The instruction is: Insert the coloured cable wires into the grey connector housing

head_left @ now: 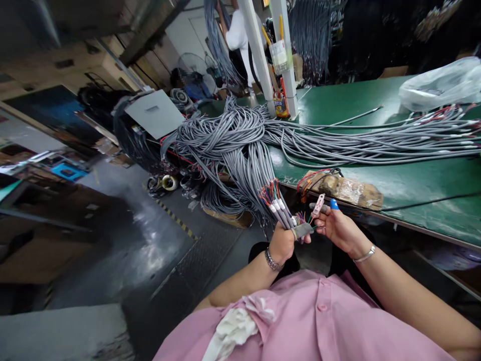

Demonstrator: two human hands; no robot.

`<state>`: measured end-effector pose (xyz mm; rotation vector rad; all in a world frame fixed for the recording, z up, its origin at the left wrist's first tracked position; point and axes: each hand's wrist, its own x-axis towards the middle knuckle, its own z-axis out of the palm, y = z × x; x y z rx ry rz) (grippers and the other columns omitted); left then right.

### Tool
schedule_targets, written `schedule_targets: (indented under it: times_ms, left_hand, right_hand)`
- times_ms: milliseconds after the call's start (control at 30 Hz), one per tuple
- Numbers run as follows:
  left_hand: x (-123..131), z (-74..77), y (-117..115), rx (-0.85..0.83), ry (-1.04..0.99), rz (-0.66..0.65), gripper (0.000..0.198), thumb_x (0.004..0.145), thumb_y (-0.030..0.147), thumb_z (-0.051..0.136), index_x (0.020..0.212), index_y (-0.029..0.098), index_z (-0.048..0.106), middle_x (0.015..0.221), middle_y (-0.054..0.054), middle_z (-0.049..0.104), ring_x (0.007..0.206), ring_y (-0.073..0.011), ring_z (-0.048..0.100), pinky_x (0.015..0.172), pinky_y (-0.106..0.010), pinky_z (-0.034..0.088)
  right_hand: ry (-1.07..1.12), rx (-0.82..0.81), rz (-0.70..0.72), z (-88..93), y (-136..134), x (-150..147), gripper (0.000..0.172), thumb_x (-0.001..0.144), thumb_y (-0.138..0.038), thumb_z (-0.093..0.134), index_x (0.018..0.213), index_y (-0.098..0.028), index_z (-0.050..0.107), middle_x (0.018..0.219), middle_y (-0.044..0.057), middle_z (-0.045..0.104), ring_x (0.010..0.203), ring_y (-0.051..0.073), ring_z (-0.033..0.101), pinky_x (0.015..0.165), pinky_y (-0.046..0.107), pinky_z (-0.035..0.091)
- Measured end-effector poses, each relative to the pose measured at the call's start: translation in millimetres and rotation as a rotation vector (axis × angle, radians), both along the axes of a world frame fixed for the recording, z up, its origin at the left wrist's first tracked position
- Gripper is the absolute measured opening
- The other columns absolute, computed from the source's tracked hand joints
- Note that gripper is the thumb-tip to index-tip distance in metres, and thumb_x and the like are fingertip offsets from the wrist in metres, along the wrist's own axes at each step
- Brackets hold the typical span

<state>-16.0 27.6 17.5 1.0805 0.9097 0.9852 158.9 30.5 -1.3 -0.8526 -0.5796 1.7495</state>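
Note:
My left hand (284, 244) is closed round a bundle of grey cables (277, 214), with a grey wrap on its thumb. Stripped coloured wire ends (271, 192) fan out above white bands on the cables. My right hand (337, 228), with a blue cover on one fingertip, is just right of the bundle. Its fingers hold a small flat pale-pink piece (318, 205) with dark marks, whose exact kind I cannot tell. Thin coloured wires run between this piece and the cable ends at my left hand.
Grey cables lie heaped (221, 128) and stretched along the green table (338, 100). A taped wooden block (338, 188) sits at its front edge. A clear plastic bag (443, 85) is at the right. White posts (259, 55) rise behind the heap; a person (240, 35) stands beyond.

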Motion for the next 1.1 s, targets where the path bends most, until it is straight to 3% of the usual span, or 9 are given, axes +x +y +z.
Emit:
schedule_targets:
  times_ms: [67,233,400,500,700,900,1000,1100]
  left_hand:
    - [5.6,2.8,1.1,0.009,-0.015,-0.002,0.025,0.069,0.034,0.077,0.063,0.012,0.068,0.053,-0.004,0.063,0.048,-0.0121,0.056,0.052,-0.025,0.043]
    - [15.7,1.0,3.6,0.035,-0.019,0.014,0.029,0.073,0.037,0.075,0.061,0.011,0.068,0.052,-0.004,0.062,0.046,-0.0100,0.052,0.050,-0.024,0.040]
    - [18.5,-5.6,7.7,0.014,-0.044,0.026,0.029,0.070,0.037,0.077,0.062,0.011,0.067,0.052,-0.003,0.062,0.046,-0.0113,0.054,0.050,-0.025,0.041]
    - [18.7,-6.2,8.4,0.010,-0.048,0.018,0.030,0.072,0.039,0.075,0.064,0.011,0.067,0.052,-0.003,0.062,0.045,-0.0112,0.054,0.049,-0.024,0.041]
    - [18.6,-5.1,7.6,0.025,0.001,0.000,0.033,0.072,0.039,0.076,0.059,0.011,0.065,0.050,-0.004,0.060,0.045,-0.0107,0.053,0.048,-0.023,0.038]
    - [14.8,-2.1,2.6,0.020,0.007,0.020,0.032,0.070,0.037,0.078,0.058,0.011,0.064,0.050,-0.003,0.060,0.044,-0.0102,0.053,0.048,-0.023,0.039]
    - [11.3,-1.4,-3.4,0.058,0.024,0.044,0.028,0.071,0.036,0.077,0.061,0.011,0.067,0.053,-0.003,0.062,0.048,-0.0113,0.055,0.051,-0.024,0.042]
    - [11.0,-3.3,-7.7,0.106,0.040,0.088,0.029,0.075,0.036,0.074,0.060,0.012,0.068,0.055,-0.004,0.063,0.051,-0.0120,0.057,0.054,-0.025,0.043]
  right_hand:
    - [-0.083,0.082,-0.031,1.4,3.5,-3.5,0.044,0.081,-0.064,0.059,0.087,-0.021,0.068,0.077,0.003,0.064,0.056,0.013,0.047,0.053,0.027,0.041]
    - [-0.253,0.195,-0.370,-7.6,9.5,-13.4,0.039,0.082,-0.059,0.063,0.074,-0.021,0.067,0.063,0.000,0.056,0.054,0.012,0.042,0.052,0.027,0.035]
    - [-0.052,0.113,-0.174,-2.9,13.7,-21.3,0.055,0.075,-0.075,0.055,0.080,-0.022,0.067,0.068,0.003,0.060,0.053,0.016,0.049,0.047,0.032,0.041]
    - [-0.031,0.066,-0.151,2.9,16.4,-23.0,0.059,0.069,-0.079,0.058,0.083,-0.023,0.068,0.065,0.004,0.062,0.055,0.019,0.054,0.048,0.034,0.043]
    - [0.068,0.050,-0.213,-1.0,19.8,-24.0,0.053,0.067,-0.073,0.066,0.084,-0.023,0.069,0.067,0.004,0.065,0.059,0.020,0.059,0.052,0.034,0.047]
    - [0.287,0.013,-0.131,-12.9,16.0,-16.9,0.049,0.077,-0.069,0.060,0.087,-0.022,0.070,0.083,0.004,0.070,0.065,0.015,0.060,0.060,0.028,0.051]
    - [0.297,-0.004,-0.080,-12.7,14.1,-12.0,0.050,0.081,-0.068,0.056,0.091,-0.022,0.071,0.086,0.004,0.071,0.065,0.015,0.061,0.059,0.027,0.051]
    - [0.262,-0.002,-0.102,-9.8,14.1,-11.3,0.038,0.082,-0.058,0.063,0.090,-0.023,0.072,0.087,0.003,0.071,0.067,0.013,0.060,0.061,0.026,0.050]
